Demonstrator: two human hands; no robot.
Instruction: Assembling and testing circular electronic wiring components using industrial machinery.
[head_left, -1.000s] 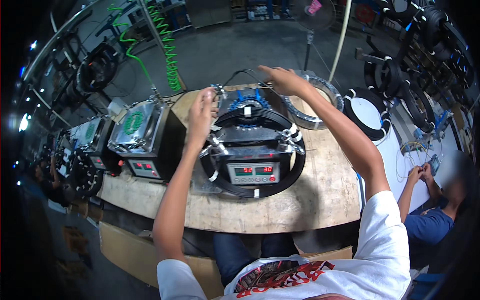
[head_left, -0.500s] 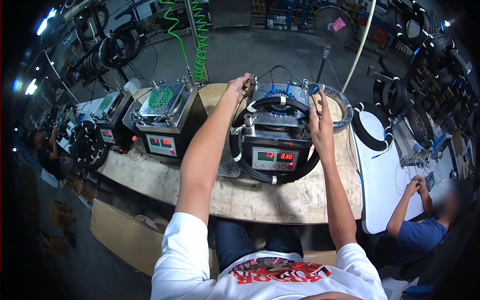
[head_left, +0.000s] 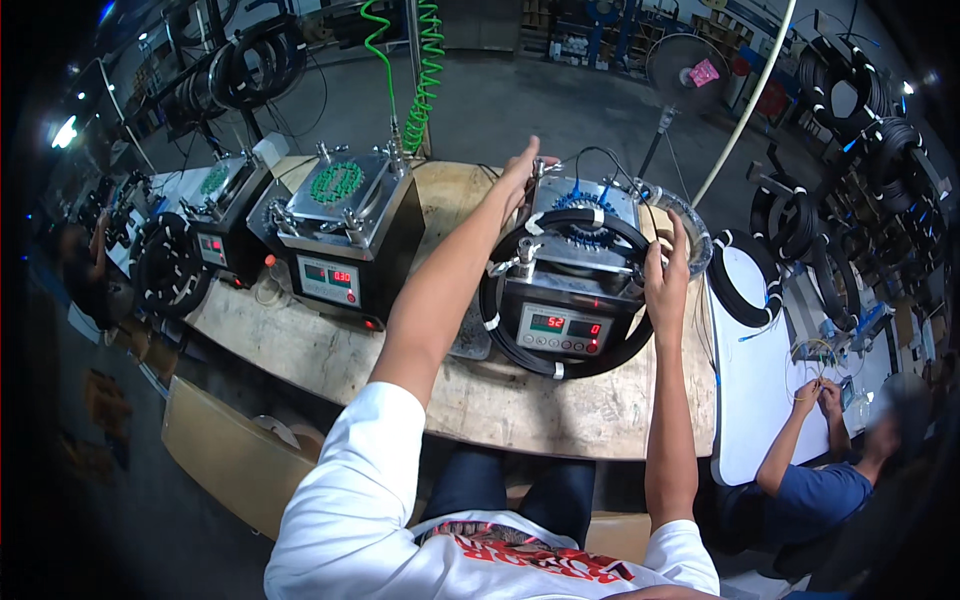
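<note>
One orange-capped bottle (head_left: 268, 288), contents unclear, left hand (head_left: 526, 172), grip unclear, right hand (head_left: 668, 262) spread beside machine (head_left: 560, 329)

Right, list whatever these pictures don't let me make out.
All in the head view:
Left hand: grip unclear; its own back hides most fingers.
Right hand: whether it holds anything; its own fingers and thumb hide that.
Blue connectors: too small to count, some behind the black coil.
Co-worker's hands: what they hold is too small to tell.
</note>
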